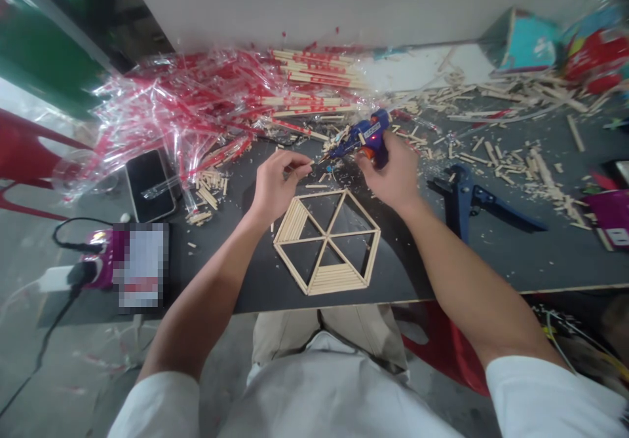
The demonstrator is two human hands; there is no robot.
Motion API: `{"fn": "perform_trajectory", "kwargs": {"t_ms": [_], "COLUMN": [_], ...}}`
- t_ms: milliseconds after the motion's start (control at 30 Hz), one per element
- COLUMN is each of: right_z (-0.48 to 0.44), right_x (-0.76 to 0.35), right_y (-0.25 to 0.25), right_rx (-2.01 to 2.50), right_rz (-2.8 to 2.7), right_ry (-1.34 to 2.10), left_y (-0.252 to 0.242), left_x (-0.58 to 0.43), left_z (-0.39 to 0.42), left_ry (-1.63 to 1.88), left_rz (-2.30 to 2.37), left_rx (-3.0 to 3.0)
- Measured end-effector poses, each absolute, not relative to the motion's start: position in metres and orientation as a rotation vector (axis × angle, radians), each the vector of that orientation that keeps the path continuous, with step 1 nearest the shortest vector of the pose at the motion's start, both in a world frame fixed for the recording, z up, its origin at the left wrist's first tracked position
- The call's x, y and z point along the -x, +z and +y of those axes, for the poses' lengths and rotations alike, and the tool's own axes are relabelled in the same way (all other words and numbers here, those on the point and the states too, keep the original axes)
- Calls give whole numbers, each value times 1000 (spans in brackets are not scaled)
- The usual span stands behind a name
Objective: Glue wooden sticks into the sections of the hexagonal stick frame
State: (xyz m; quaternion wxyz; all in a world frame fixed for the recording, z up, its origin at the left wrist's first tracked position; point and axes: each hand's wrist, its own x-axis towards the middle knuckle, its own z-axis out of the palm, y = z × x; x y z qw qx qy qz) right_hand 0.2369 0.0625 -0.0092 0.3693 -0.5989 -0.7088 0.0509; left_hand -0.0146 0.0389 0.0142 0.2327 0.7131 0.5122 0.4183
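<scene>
My right hand (393,169) is wrapped round a blue glue gun (366,133), its nozzle pointing left and a small red light glowing on its side. Facing the nozzle, my left hand (281,179) is closed in a pinch, with a tiny pale piece of wooden stick (310,165) at the fingertips. Below both hands a hexagonal frame (339,282) of thin sticks lies flat on the dark table. Spokes divide it into triangles. Rows of sticks partly fill the upper left triangle and the bottom one.
Wrapped chopsticks (314,102) and torn red-and-clear wrappers (196,97) heap up at the back. Cut stick pieces (545,169) litter the right side, near a blue cutter (464,202). On the left lie a phone (150,186), another device (141,268) and a purple power strip (101,258).
</scene>
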Motion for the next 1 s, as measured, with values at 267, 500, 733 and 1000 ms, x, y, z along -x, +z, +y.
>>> {"fn": "perform_trajectory", "kwargs": {"t_ms": [267, 500, 733, 1000], "right_z": [63, 62, 63, 63], "right_x": [-237, -236, -238, -238], "right_y": [-12, -9, -10, -9], "right_rx": [1518, 1523, 1520, 1512], "right_rz": [-1809, -1814, -1825, -1820], "right_ry": [142, 177, 140, 153], "left_y": [12, 12, 13, 11], "left_x": [13, 12, 12, 12], "left_z": [39, 38, 37, 38], "left_ry": [1144, 1136, 1132, 1109], "left_rz": [1410, 1393, 1390, 1410], "left_rx": [-1933, -1944, -1949, -1958]}}
